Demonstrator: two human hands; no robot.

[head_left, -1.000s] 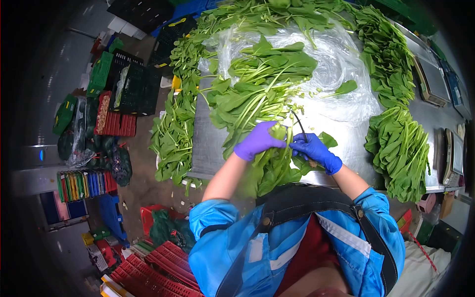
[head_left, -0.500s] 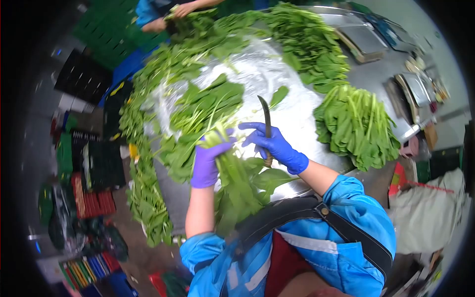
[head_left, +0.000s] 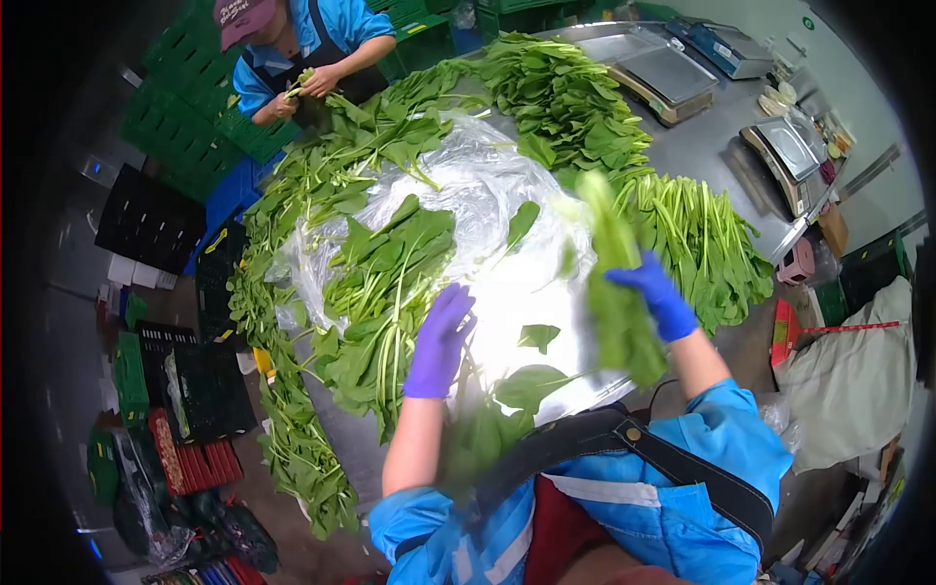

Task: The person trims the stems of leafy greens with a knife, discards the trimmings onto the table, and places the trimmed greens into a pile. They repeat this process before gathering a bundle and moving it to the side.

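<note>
My right hand [head_left: 658, 297], in a blue glove, grips a bunch of leafy greens [head_left: 629, 327] over the right side of the table. The bunch is blurred, its pale stems pointing away from me. My left hand [head_left: 439, 341], in a purple glove, is held with its fingers apart beside the loose greens [head_left: 380, 292]; no bunch is in it. A cut leaf [head_left: 538, 337] and a larger leaf [head_left: 531, 387] lie between my hands. Stacked bunches [head_left: 697, 244] rest just beyond my right hand. I cannot make out the curved knife now.
Clear plastic film [head_left: 492, 175] covers part of the metal table [head_left: 341, 419]. More greens [head_left: 565, 102] line its far edge. Scales [head_left: 663, 78] stand at the far right. A co-worker [head_left: 317, 58] handles greens across the table. Crates [head_left: 200, 390] stand at left.
The bunch has passed from my left hand to my right, which has moved right with it. My left hand has let go. The knife seen at my right hand before no longer shows.
</note>
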